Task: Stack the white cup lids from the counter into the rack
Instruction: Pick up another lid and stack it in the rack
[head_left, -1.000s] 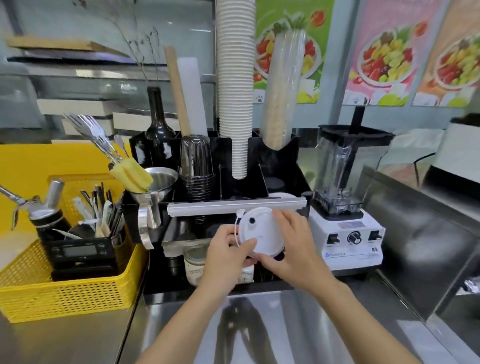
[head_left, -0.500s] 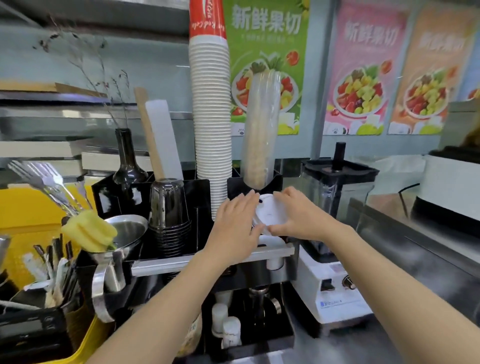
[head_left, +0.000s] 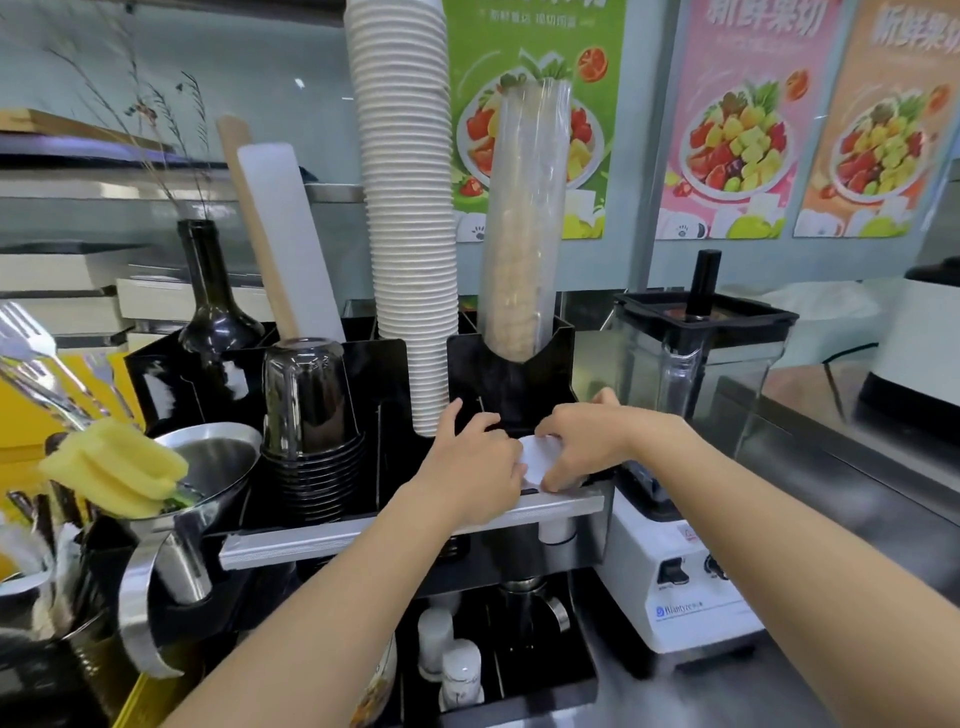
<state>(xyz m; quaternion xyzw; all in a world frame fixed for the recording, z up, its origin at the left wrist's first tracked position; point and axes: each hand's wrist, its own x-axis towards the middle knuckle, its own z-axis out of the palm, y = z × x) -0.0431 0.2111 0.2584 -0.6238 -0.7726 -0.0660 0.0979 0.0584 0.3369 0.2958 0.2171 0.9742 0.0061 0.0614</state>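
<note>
A white cup lid (head_left: 535, 460) sits low in the front right compartment of the black rack (head_left: 387, 405), just behind the rack's grey front rail. My left hand (head_left: 472, 467) covers its left side and my right hand (head_left: 582, 441) holds its right edge with fingertips pressed down. Only a small patch of the lid shows between the two hands. I cannot see whether other lids lie beneath it.
A tall stack of white paper cups (head_left: 402, 208) and a sleeve of clear cups (head_left: 522, 223) rise behind my hands. Dark stacked cups (head_left: 309, 415) stand to the left. A blender (head_left: 685, 415) is close on the right. A steel funnel (head_left: 208, 467) and yellow sponge (head_left: 117, 467) are left.
Both hands have lowered the lid from in front of the clear-cup sleeve down into the rack's front right compartment. The camera has moved closer.
</note>
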